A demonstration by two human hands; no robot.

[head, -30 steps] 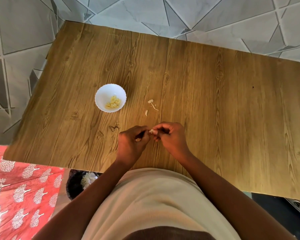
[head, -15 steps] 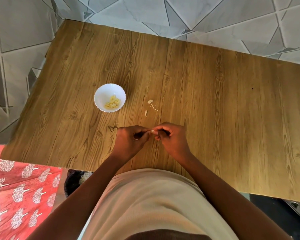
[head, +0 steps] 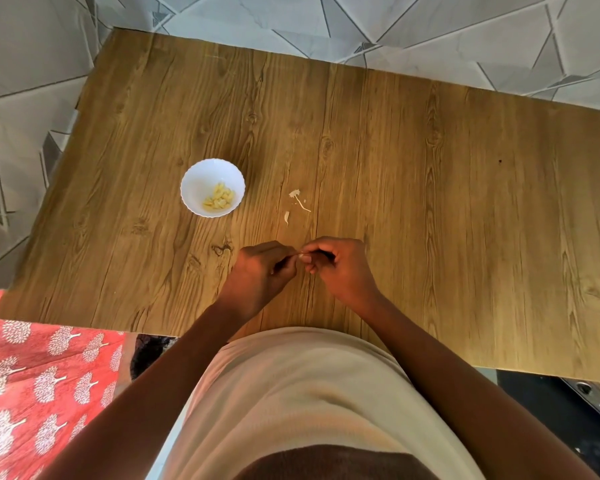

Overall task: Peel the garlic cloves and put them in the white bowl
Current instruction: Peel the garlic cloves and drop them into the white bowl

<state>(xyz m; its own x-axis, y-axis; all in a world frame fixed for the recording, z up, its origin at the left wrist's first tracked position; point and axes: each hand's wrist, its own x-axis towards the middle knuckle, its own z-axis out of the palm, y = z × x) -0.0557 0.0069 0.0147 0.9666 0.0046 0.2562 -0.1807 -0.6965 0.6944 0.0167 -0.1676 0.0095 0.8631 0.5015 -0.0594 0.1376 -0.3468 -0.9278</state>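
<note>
Above the wooden table, a garlic clove is pinched between left hand and right hand; the white bowl is set apart, left.

Left hand, right hand: fingers curled, fingertips meeting, pinching.

White bowl, small w/ scalloped rim, is sitting upright on the wood tabletop, left of frame centre. Peeled garlic cloves, pale yellow, are lying in a loose heap at its bottom, toward the lower-right inner wall. Garlic clove being peeled is showing only as a tiny pale bit at centre frame, mostly hidden btwn fingertips, so shape & peel state are unclear. It's sitting well apart from the bowl, to the bowl's lower right, nearer the table's bottom edge.
</note>
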